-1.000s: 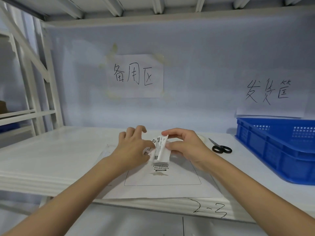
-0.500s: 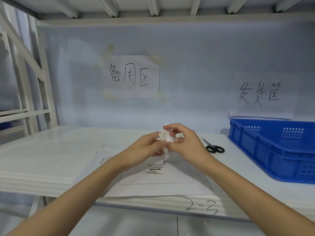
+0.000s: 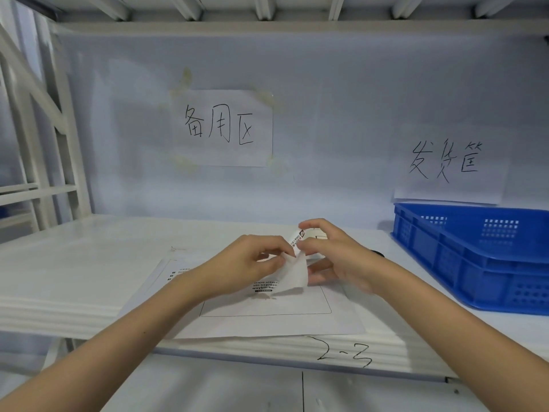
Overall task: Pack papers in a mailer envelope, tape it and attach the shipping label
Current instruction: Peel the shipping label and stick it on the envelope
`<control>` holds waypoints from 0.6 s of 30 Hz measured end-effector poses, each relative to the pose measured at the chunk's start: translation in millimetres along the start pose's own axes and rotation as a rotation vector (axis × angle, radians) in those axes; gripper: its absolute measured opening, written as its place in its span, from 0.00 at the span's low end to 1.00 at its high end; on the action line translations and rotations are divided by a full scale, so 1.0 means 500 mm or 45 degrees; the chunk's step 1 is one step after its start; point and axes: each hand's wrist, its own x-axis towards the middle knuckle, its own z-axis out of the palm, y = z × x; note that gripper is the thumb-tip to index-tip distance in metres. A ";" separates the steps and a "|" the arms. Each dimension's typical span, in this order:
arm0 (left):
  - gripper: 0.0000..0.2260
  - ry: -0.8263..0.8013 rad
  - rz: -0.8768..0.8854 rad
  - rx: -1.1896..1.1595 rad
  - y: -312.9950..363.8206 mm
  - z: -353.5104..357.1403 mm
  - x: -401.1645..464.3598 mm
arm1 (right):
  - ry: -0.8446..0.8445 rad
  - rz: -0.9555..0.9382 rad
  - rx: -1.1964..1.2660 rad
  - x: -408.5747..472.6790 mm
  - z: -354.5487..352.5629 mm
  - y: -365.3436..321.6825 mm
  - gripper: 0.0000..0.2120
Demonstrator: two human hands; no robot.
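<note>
Shipping label [image 3: 294,270] curled and raised just above the mailer envelope [image 3: 267,322], left hand [image 3: 252,263] pinching its lower sheet, right hand [image 3: 335,257] pinching the printed top edge, print too small to read, scissors [image 3: 378,253] beyond the envelope mostly hidden behind the right hand.

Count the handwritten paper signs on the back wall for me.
2: one sign at centre, above the hands; the other sign at right, just above the blue crate. None looks hidden.
</note>
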 end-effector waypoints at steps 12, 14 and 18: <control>0.05 0.048 -0.127 -0.049 -0.015 -0.008 -0.011 | -0.238 -0.011 0.060 0.013 0.035 0.025 0.31; 0.06 0.052 -0.121 -0.031 -0.016 -0.014 -0.012 | -0.203 -0.046 -0.040 0.021 0.033 0.023 0.25; 0.05 0.007 -0.089 0.028 -0.012 -0.023 -0.011 | -0.179 -0.102 -0.241 0.029 0.045 0.020 0.16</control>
